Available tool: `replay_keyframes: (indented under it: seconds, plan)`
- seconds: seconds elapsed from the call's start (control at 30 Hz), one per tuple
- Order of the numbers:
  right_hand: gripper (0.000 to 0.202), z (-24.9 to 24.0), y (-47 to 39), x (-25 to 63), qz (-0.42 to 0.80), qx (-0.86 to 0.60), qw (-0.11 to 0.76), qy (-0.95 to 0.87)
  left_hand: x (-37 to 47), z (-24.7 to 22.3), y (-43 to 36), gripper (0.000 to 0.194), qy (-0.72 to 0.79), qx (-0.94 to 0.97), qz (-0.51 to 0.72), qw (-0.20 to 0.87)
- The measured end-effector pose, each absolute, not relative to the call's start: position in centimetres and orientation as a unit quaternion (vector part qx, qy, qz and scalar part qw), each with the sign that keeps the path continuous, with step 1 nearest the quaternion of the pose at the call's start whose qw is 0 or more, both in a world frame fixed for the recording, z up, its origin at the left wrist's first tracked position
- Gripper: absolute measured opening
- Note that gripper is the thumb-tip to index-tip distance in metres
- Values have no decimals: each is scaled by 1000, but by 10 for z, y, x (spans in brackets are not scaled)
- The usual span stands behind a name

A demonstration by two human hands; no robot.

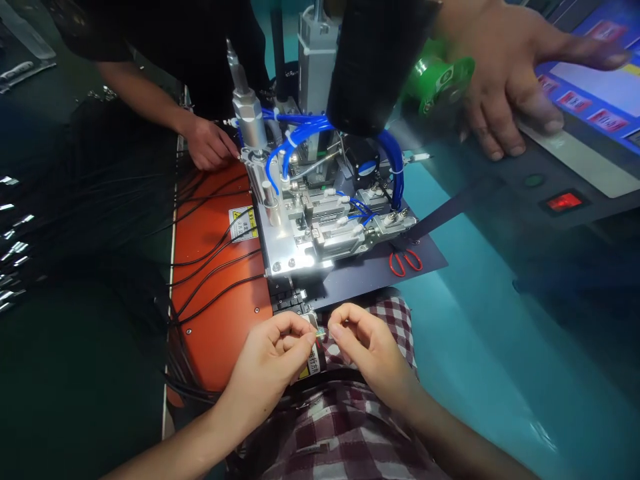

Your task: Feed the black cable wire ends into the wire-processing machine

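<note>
Close together above my lap, my two hands meet over a tiny green part point(321, 332), too small to identify. Thumb and forefinger of my left hand point(280, 350) pinch its left end. My right hand point(367, 343) is curled just to the right, thumb and fingertips near the part's other end; whether they hold anything is hidden. Beyond my hands stands a metal machine point(320, 227) with blue air tubes point(313, 123). A label with dark characters point(314, 360) lies partly behind my left fingers.
Black cables point(210, 257) cross the orange surface point(220, 320) at left. Red-handled scissors point(405, 261) lie on the dark plate. A co-worker's hand point(210, 143) touches the machine's far left; another person's hand point(520, 87) is over the control panel point(575, 153), near a green spool point(440, 80).
</note>
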State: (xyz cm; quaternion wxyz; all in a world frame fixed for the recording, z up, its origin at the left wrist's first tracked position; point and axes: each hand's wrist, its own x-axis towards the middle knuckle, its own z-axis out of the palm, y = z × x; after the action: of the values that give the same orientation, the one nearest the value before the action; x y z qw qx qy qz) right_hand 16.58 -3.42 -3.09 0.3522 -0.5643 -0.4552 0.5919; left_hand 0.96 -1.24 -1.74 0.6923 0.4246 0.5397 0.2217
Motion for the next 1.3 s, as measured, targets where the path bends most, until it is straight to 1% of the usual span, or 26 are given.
replay_keyframes:
  seconds: [0.3, 0.5, 0.67, 0.83, 0.93, 1.13, 1.3]
  plan:
    - [11, -33, -30, 158, 600, -575, 358, -427, 9, -20, -12, 24, 545, 428, 229, 684]
    - [15, -35, -30, 155, 636, -555, 377, -381, 8, -20, -14, 26, 547, 415, 242, 686]
    - [17, -39, -34, 154, 643, -536, 392, -382, 8, -22, -13, 26, 542, 412, 243, 691]
    - [24, -43, -35, 153, 681, -509, 400, -343, 8, -24, -13, 24, 536, 407, 243, 698]
    - [26, -43, -35, 155, 666, -523, 409, -339, 8, -23, -12, 23, 539, 400, 245, 700]
    - [21, -41, -34, 155, 646, -537, 398, -369, 9, -22, -12, 23, 544, 404, 253, 691]
    - [17, -41, -34, 151, 649, -538, 403, -356, 7, -23, -14, 22, 538, 415, 253, 689]
